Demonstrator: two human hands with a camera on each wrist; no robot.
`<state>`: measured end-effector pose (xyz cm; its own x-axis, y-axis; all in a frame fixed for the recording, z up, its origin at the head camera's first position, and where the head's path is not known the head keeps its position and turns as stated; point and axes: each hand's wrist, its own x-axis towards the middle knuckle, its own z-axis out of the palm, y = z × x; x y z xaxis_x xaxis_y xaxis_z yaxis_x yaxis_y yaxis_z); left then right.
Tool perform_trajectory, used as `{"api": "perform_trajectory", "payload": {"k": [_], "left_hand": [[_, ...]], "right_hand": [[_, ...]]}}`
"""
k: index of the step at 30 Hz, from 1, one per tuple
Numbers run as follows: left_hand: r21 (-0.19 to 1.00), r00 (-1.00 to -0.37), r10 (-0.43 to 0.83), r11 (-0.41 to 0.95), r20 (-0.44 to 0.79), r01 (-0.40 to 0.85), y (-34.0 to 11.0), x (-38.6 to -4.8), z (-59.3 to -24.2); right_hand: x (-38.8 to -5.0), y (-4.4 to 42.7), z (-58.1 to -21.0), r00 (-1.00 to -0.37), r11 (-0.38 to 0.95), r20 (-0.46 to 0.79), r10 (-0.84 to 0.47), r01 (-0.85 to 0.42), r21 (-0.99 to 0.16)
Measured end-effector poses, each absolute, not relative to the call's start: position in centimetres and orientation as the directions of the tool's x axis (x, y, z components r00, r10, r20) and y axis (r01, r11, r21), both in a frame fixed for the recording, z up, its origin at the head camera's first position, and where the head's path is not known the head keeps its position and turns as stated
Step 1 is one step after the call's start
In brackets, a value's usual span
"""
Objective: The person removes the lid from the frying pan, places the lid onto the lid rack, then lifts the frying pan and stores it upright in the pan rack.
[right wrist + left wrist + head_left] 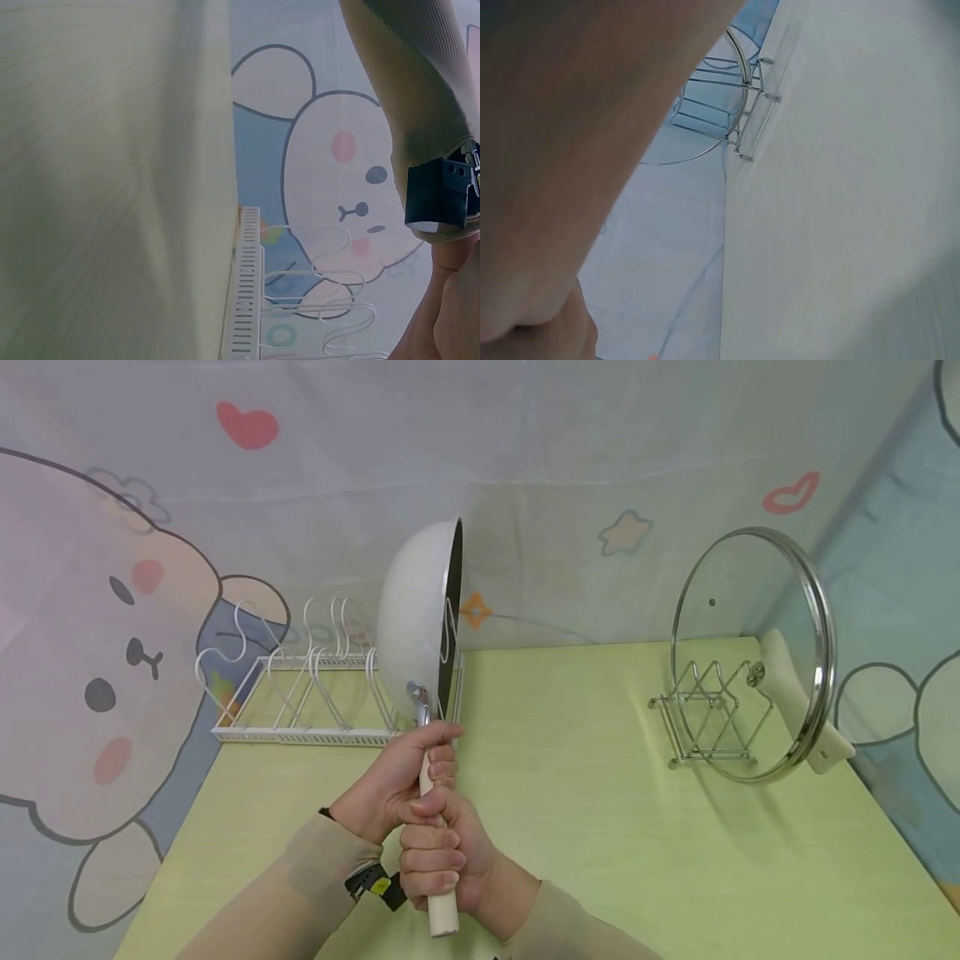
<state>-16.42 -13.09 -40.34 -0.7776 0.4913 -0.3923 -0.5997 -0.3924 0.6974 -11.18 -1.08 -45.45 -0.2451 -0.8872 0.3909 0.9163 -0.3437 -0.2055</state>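
Note:
A white frying pan (412, 610) with a dark inside is held on edge at the right end of a white wire rack (300, 737). One wire loop shows in front of its dark inside. Whether the pan rests on the rack cannot be made out. My left hand (397, 777) grips the cream handle close to the pan. Just below, my right hand (453, 856) is wrapped round the same handle (442, 917), whose end sticks out beneath. Neither wrist view shows the pan; an arm and part of a hand (450, 307) appear in the right wrist view.
On the right, a glass lid (738, 610) with a metal rim and cream handle stands upright in a small silver wire rack (712, 756). Both racks stand on a light green table (570, 827). A printed cloth (540, 460) hangs behind and at the sides.

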Motion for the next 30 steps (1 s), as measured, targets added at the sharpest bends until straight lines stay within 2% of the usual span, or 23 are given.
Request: {"api": "perform_trajectory", "payload": {"k": [15, 30], "left_hand": [[0.697, -0.761, 0.482, -0.356, -0.433, -0.622, -13.6, -16.6, -41.0], [0.707, -0.772, 0.501, -0.374, -0.391, -0.600, -13.9, -16.7, -42.9]], "right_hand": [[-11.0, -1.4, -46.1, -0.266, -0.348, 0.363, -0.893, 0.920, -0.183], [-11.2, -1.2, -47.3, -0.274, -0.357, 0.269, -0.923, 0.871, -0.339]]}}
